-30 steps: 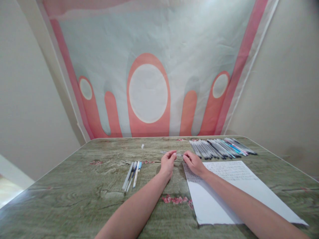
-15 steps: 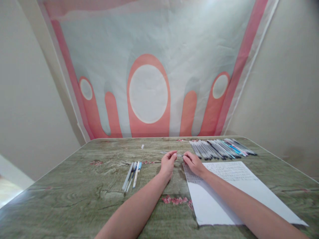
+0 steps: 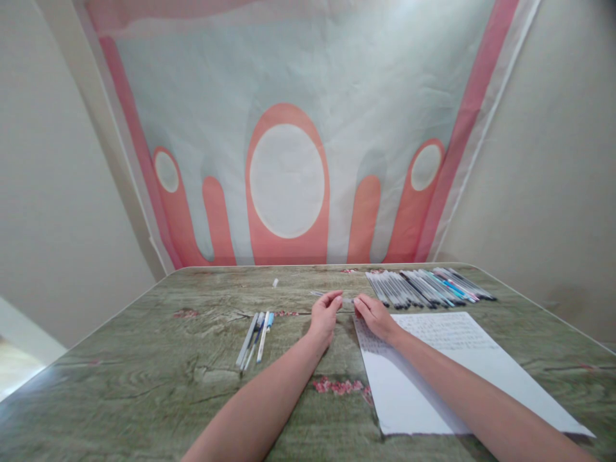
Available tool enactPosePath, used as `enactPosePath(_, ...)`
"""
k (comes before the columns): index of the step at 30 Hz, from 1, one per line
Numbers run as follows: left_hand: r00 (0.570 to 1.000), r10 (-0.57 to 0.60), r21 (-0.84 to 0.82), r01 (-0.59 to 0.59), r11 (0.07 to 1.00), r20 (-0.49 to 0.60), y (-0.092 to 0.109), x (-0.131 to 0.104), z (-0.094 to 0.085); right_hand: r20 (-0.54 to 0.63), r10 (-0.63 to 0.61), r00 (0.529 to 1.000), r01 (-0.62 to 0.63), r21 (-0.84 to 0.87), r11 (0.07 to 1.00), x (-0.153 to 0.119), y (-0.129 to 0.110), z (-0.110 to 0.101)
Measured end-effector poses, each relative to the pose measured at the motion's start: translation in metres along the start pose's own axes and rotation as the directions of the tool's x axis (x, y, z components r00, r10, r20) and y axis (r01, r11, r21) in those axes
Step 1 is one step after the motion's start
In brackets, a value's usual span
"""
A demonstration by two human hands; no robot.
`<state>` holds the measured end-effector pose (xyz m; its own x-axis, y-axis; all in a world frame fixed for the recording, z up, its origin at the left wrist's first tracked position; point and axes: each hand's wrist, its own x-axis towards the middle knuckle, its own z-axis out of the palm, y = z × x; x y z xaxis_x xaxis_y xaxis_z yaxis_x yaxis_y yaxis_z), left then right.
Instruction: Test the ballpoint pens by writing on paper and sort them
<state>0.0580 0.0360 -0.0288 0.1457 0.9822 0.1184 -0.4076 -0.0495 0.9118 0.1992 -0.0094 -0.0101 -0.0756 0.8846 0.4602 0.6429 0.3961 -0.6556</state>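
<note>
A clear pen (image 3: 347, 301) lies crosswise between my two hands, low over the table. My left hand (image 3: 326, 316) is closed around its barrel, and the pen's end pokes out to the left of the fingers. At the other end, the fingertips of my right hand (image 3: 373, 316) pinch the pen; the tip inside them is hidden. Under my right wrist is a white sheet of paper (image 3: 433, 378) with rows of handwriting near its top.
A long row of pens (image 3: 423, 289) lies at the back right, mostly clear with dark ends. Several more pens (image 3: 254, 340) lie left of my left hand. A small whitish piece (image 3: 275, 282) sits near the back edge of the wood-patterned table (image 3: 144, 359).
Both hands stay in nearly the same place on the pen. The pen's left end has shifted very slightly; nothing else visibly moved.
</note>
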Motion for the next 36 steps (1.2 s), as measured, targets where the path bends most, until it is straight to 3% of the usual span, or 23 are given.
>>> enactPosePath(10, 1.000, 0.000, -0.021, 0.001, 1.000, 0.014, 0.007, -0.001, 0.002, 0.073, 0.071, 0.995, -0.085, 0.205, 0.975, 0.000, -0.001, -0.001)
enactPosePath(14, 0.998, -0.052, -0.135, 0.056, 0.989, 0.031, 0.013, -0.007, 0.008, 0.048, 0.039, 0.998, -0.051, 0.284, 0.957, -0.001, -0.002, -0.002)
enactPosePath(18, 0.972, -0.137, -0.230, 0.180, 0.956, 0.191, 0.021, -0.019, 0.017, -0.046, -0.053, 0.998, 0.063, 0.274, 0.960, -0.001, -0.008, -0.002)
enactPosePath(22, 0.917, -0.137, -0.145, 0.204, 0.968, 0.374, 0.021, -0.028, 0.024, -0.076, -0.146, 0.986, 0.159, 0.229, 0.960, 0.000, -0.012, -0.002)
enactPosePath(24, 0.905, -0.097, -0.041, 0.125, 0.991, 0.413, 0.019, -0.031, 0.026, -0.132, -0.121, 0.984, 0.145, 0.191, 0.971, 0.002, -0.010, -0.006)
enactPosePath(27, 0.872, -0.026, 0.255, -0.114, 0.960, 0.488, 0.022, -0.040, 0.027, -0.265, 0.008, 0.964, 0.032, 0.148, 0.989, 0.006, -0.005, -0.016)
enactPosePath(30, 0.739, -0.050, 0.522, -0.424, 0.740, 0.672, 0.029, -0.053, 0.028, -0.336, 0.215, 0.917, -0.146, 0.219, 0.965, 0.013, 0.001, -0.032)
enactPosePath(32, 0.647, -0.114, 0.585, -0.581, 0.566, 0.754, 0.033, -0.059, 0.029, -0.344, 0.328, 0.880, -0.220, 0.318, 0.922, 0.020, 0.003, -0.042)
enactPosePath(34, 0.612, -0.148, 0.604, -0.659, 0.448, 0.777, 0.035, -0.063, 0.030, -0.343, 0.358, 0.868, -0.217, 0.387, 0.896, 0.026, 0.001, -0.050)
enactPosePath(36, 0.614, -0.149, 0.617, -0.686, 0.386, 0.775, 0.035, -0.063, 0.030, -0.351, 0.366, 0.862, -0.200, 0.428, 0.882, 0.027, -0.002, -0.055)
